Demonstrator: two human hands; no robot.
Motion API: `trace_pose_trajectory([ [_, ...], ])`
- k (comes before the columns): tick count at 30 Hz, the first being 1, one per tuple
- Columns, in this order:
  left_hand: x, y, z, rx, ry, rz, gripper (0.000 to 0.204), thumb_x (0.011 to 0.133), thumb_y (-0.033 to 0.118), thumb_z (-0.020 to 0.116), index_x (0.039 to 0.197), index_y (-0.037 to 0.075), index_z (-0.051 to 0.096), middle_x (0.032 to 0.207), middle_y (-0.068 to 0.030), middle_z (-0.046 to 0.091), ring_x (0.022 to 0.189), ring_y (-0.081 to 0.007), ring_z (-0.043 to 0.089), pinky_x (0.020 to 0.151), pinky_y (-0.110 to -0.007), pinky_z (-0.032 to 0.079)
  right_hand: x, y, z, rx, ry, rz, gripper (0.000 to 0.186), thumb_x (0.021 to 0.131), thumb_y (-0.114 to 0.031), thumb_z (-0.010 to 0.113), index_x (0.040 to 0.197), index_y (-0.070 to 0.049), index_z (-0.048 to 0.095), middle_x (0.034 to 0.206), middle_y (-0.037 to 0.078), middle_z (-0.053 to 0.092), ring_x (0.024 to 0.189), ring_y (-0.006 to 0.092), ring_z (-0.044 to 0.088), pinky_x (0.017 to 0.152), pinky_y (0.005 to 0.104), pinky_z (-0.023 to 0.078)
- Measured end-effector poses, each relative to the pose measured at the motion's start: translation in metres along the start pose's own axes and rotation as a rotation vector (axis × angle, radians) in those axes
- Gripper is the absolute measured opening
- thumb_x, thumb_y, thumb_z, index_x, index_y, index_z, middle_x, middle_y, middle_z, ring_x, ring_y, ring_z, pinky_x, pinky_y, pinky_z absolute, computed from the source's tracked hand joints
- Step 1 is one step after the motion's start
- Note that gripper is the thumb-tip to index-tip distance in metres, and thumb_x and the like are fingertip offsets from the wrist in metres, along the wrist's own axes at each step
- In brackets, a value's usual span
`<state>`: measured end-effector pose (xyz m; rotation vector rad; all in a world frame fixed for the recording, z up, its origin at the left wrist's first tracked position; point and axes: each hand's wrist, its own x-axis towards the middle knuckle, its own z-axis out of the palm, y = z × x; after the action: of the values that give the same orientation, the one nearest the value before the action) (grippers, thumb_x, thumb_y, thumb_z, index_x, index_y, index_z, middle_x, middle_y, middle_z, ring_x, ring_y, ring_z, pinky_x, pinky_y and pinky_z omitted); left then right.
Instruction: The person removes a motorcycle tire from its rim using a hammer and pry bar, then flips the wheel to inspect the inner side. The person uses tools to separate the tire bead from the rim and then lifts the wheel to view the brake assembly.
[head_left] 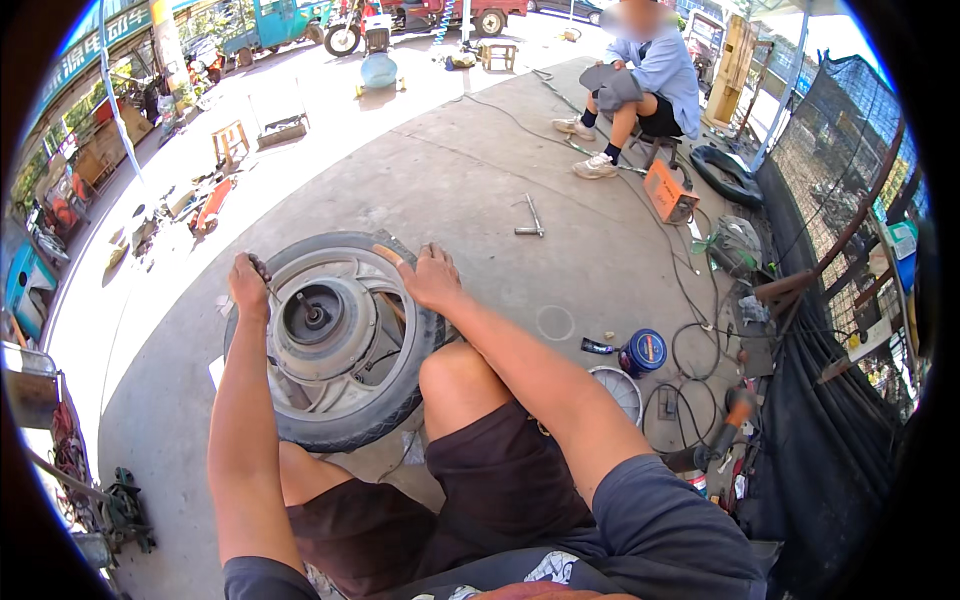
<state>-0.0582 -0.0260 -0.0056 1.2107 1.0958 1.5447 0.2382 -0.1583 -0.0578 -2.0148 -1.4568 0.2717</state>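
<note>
A grey spoked wheel with a black tyre [383, 415] lies flat before my bent knees. Its hub [316, 318] has a central axle sticking up. My left hand [250, 283] is at the wheel's left upper rim, fingers curled round a small item, possibly a thin metal tool, that I cannot make out. My right hand [432, 272] is at the upper right of the tyre, closed on an orange-brown handled tool [392, 258] whose far end is unclear.
A seated person [655, 75] is at upper right, near an orange machine [670, 192], cables and a loose tyre [720, 180]. A T-shaped tool [531, 225], blue tub [642, 352] and angled power tool [738, 410] lie around. Black netting [810, 450] lines the right side.
</note>
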Motion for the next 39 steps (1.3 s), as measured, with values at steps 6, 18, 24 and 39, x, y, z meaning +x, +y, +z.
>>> trace_pose_trajectory([
  [6, 0.005, 0.003, -0.003, -0.048, -0.012, -0.026, 0.036, 0.100, 0.028, 0.041, 0.072, 0.008, 0.048, 0.062, -0.0036, 0.044, 0.055, -0.0151, 0.043, 0.053, -0.032, 0.037, -0.009, 0.020, 0.020, 0.073, -0.200, -0.005, 0.081, 0.095, -0.047, 0.057, 0.144, 0.012, 0.030, 0.143, 0.035, 0.042, 0.135, 0.0482, 0.041, 0.113, 0.0528, 0.036],
  [18, 0.005, 0.002, -0.008, -0.034, 0.002, -0.034, 0.036, 0.101, 0.028, 0.041, 0.073, 0.007, 0.050, 0.063, -0.0025, 0.045, 0.056, -0.0135, 0.043, 0.053, -0.031, 0.037, -0.014, 0.013, 0.021, 0.044, -0.180, 0.035, 0.077, 0.094, -0.046, 0.060, 0.138, 0.011, 0.036, 0.135, 0.034, 0.049, 0.128, 0.0477, 0.049, 0.107, 0.0535, 0.042],
  [24, 0.011, -0.005, 0.003, 0.016, 0.008, 0.004, 0.038, 0.098, 0.028, 0.042, 0.074, 0.002, 0.056, 0.060, -0.0055, 0.050, 0.054, -0.0158, 0.048, 0.052, -0.033, 0.038, -0.022, 0.007, 0.000, -0.179, -0.090, -0.071, 0.078, 0.093, -0.039, 0.061, 0.146, 0.009, 0.031, 0.149, 0.032, 0.038, 0.137, 0.0469, 0.039, 0.115, 0.0497, 0.034],
  [39, 0.001, 0.005, 0.006, 0.002, 0.038, -0.020, 0.036, 0.100, 0.029, 0.043, 0.071, 0.011, 0.050, 0.061, 0.0000, 0.044, 0.054, -0.0112, 0.040, 0.052, -0.030, 0.034, -0.024, 0.003, 0.002, -0.158, -0.139, -0.489, 0.073, 0.095, -0.041, 0.058, 0.146, 0.008, 0.041, 0.154, 0.024, 0.036, 0.145, 0.0391, 0.033, 0.121, 0.0454, 0.026],
])
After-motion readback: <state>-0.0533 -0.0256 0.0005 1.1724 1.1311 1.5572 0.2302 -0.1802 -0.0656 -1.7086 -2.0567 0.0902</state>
